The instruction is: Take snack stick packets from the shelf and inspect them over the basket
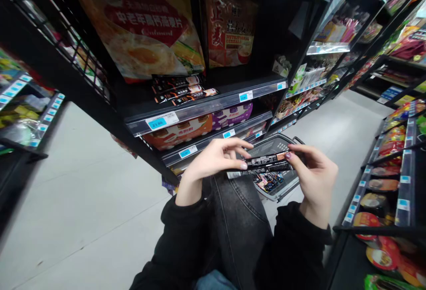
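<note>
Closest to my camera is a leg in black denim (238,205), rubbed grey on top and ridged at the seams, with a black sleeve (183,234) on either side. Past the knee sits a grey plastic basket (273,141). Pale, smooth floor (83,170) spreads to both sides of the basket, lightly scuffed. Beyond the basket and to its left I see a black shelf unit (213,109), its glossy edge strip carrying blue-and-white price tags (161,122). To the basket's right, across the aisle, a second rack holds round tubs (382,254).

Over the basket, my wearer's two hands stretch slim black sachets (266,162) between them: the left hand (218,154) has its thumb and fingers closed about one end, the right hand (314,170) pinches the other between thumb and forefinger. These sachets are narrow and shiny, with pale print and an orange patch at the right tip. Small printed packets (269,182) lie in the basket; they may be the same kind, but they're too small for me to be sure. Up and left of the basket, loose dark sticks (181,89) lie piled before a big crinkled oatmeal bag (149,24); boxy cartons (233,115) stand a level lower.
</note>
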Demonstrator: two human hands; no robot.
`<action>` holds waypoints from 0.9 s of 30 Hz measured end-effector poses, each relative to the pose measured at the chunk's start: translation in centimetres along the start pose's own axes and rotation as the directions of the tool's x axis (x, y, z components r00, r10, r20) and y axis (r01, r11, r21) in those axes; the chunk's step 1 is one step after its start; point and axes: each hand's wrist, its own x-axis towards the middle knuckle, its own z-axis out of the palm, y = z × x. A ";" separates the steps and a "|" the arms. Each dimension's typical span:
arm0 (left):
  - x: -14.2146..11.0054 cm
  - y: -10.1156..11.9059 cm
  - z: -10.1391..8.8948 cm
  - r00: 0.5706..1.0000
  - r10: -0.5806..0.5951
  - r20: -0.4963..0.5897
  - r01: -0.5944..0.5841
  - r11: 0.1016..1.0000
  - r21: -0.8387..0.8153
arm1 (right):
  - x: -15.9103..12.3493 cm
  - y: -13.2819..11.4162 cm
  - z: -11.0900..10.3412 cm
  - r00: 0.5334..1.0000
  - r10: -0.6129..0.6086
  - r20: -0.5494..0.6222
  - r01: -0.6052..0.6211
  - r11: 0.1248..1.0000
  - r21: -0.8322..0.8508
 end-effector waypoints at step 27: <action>1.0 -3.0 -1.1 0.965 -0.163 -0.203 0.153 0.986 -0.066 | 1.1 9.4 -1.7 0.829 0.414 -0.376 -0.304 0.898 0.318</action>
